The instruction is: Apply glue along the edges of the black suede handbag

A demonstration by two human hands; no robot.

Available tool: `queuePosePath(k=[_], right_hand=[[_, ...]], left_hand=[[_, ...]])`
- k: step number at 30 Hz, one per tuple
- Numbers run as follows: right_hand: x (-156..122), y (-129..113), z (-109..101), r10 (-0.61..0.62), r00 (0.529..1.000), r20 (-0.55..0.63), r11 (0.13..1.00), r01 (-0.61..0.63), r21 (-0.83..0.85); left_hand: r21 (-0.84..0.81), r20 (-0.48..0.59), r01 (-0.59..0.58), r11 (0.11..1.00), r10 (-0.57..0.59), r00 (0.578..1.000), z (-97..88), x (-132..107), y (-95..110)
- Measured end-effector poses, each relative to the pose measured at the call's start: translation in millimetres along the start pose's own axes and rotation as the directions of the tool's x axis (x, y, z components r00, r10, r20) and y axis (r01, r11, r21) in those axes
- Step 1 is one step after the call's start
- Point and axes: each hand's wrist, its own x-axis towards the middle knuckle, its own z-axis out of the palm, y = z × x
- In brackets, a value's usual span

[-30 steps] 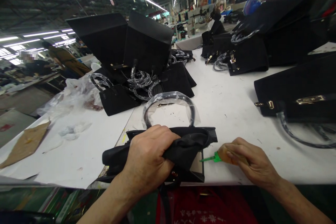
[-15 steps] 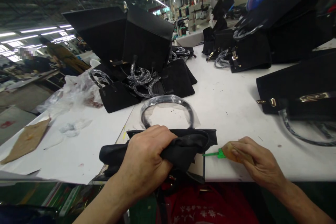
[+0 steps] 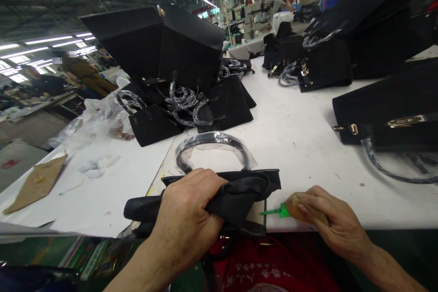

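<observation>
My left hand (image 3: pixel 191 203) is closed around bunched black fabric of a handbag (image 3: pixel 239 200) at the table's front edge. The bag's handle (image 3: pixel 212 139), wrapped in clear plastic, arches up on its far side. A tan inner panel shows at the bag's right end. In my right hand (image 3: pixel 328 214) is a squeeze bottle (image 3: pixel 301 207) with amber-coloured contents and a thin green nozzle (image 3: pixel 273 211). The nozzle points left, its tip at the tan panel; whether it touches cannot be made out.
Black handbags (image 3: pixel 191 50) are piled beyond the held one, and another handbag (image 3: pixel 386 114) lies at the right. Clear plastic wrap (image 3: pixel 99 118) and a brown cardboard piece (image 3: pixel 37 185) lie on the left of the white table (image 3: pixel 290 137). People work in the background.
My right hand has shifted slightly left and down with the bottle, bringing the nozzle tip over the tan panel. The held handbag has moved a little left and nearer.
</observation>
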Motion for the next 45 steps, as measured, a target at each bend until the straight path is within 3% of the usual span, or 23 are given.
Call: queuePosePath(k=[3, 8, 12, 17, 21, 25, 29, 33, 38, 42, 45], right_hand=[[-1.3, -0.2, 1.1, 0.007, 0.996, -0.089, 0.996, -0.014, -0.083], [-3.3, -6.0, -1.2, -0.038, 0.999, 0.019, 0.999, 0.038, -0.033], [-4.1, -5.8, -1.8, -0.048, 0.994, -0.099, 0.99, 0.034, -0.136], [-7.2, -10.6, -1.7, 0.043, 0.996, 0.078, 0.999, -0.046, 0.026], [-12.2, -17.9, -1.8, 0.098, 0.995, -0.016, 0.995, -0.098, -0.016], [-16.5, -19.0, -1.0, 0.079, 0.996, 0.043, 0.997, -0.08, 0.023], [-18.0, -15.8, -0.1, 0.123, 0.99, -0.071, 0.992, -0.125, -0.013], [-17.7, -17.0, -0.9, 0.184, 0.98, 0.075, 0.979, -0.189, 0.078], [-18.0, -17.6, -0.5, 0.181, 0.982, -0.054, 0.983, -0.182, -0.011], [-16.6, -19.9, -0.4, 0.196, 0.978, 0.073, 0.979, -0.199, 0.043], [-15.2, -21.9, -1.1, 0.185, 0.983, -0.003, 0.983, -0.185, 0.019]], left_hand=[[0.0, -0.015, -0.006, 1.0, 0.006, 1.0, 1.7, -2.3, -0.4], [-0.005, -0.026, -0.014, 1.0, 0.014, 1.0, 2.0, -5.6, -1.4], [-0.002, -0.024, -0.023, 1.0, 0.023, 0.999, 1.8, -6.2, -0.1], [-0.015, -0.04, -0.024, 1.0, 0.024, 0.999, 1.6, -5.2, 2.6], [-0.009, -0.045, -0.032, 0.999, 0.032, 0.998, 0.1, -6.5, 3.9], [-0.013, -0.048, -0.044, 0.999, 0.044, 0.998, -1.1, -10.1, 5.4], [-0.024, -0.051, -0.048, 0.999, 0.047, 0.998, -1.8, -13.5, 8.4], [-0.027, -0.044, -0.035, 0.999, 0.034, 0.998, -3.0, -14.8, 11.8], [-0.015, -0.051, -0.048, 0.999, 0.047, 0.998, -5.0, -15.2, 15.7], [-0.005, -0.069, -0.046, 0.999, 0.045, 0.997, -5.1, -18.2, 16.9], [0.011, -0.084, -0.039, 0.999, 0.04, 0.996, -5.8, -22.1, 16.7]])
